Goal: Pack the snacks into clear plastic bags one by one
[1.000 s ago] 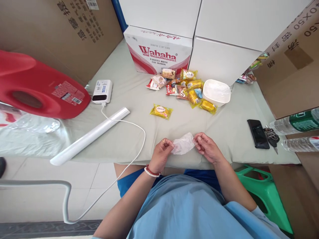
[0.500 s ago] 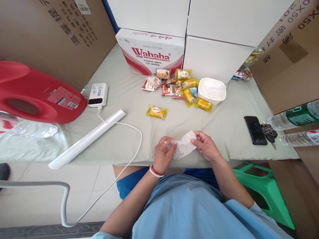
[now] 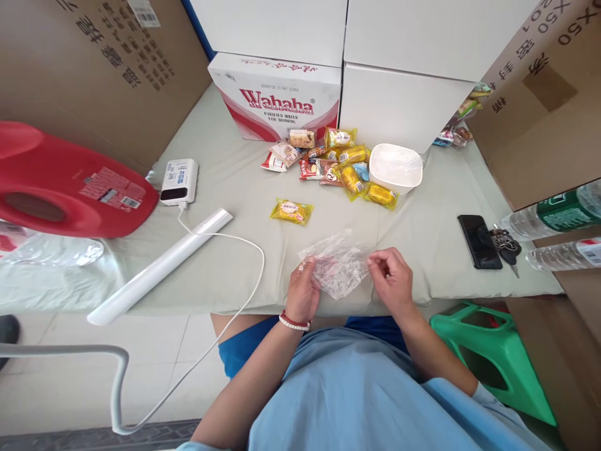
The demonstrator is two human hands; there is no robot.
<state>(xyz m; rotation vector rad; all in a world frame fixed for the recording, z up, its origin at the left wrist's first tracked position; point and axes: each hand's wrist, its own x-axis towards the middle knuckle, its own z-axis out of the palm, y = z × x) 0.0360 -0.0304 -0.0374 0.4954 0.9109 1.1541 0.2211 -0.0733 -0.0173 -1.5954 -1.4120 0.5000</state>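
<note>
A crinkled clear plastic bag [image 3: 339, 266] is spread between my hands above the near edge of the cloth-covered table. My left hand [image 3: 303, 291] grips its left side, thumb on top. At the bag's right edge, my right hand [image 3: 393, 279] pinches the plastic between thumb and fingertips. Just beyond the bag lies a single yellow-wrapped snack [image 3: 292, 212]. Farther back, a pile of wrapped snacks [image 3: 350, 178] in yellow, red and brown packets sits beside a white plastic bowl [image 3: 395, 168].
A Wahaha carton [image 3: 277, 100] and white boxes [image 3: 404, 106] line the back. On the left are a red jug [image 3: 70, 181], a white power bank [image 3: 179, 181] with its cable, and a white tube [image 3: 159, 266]. A phone [image 3: 479, 242], keys [image 3: 507, 244] and bottles [image 3: 558, 213] lie right.
The plastic bag has been spread wider and now looks more open and clear. My right hand has shifted slightly right, its fingers more curled; my left hand has turned a little.
</note>
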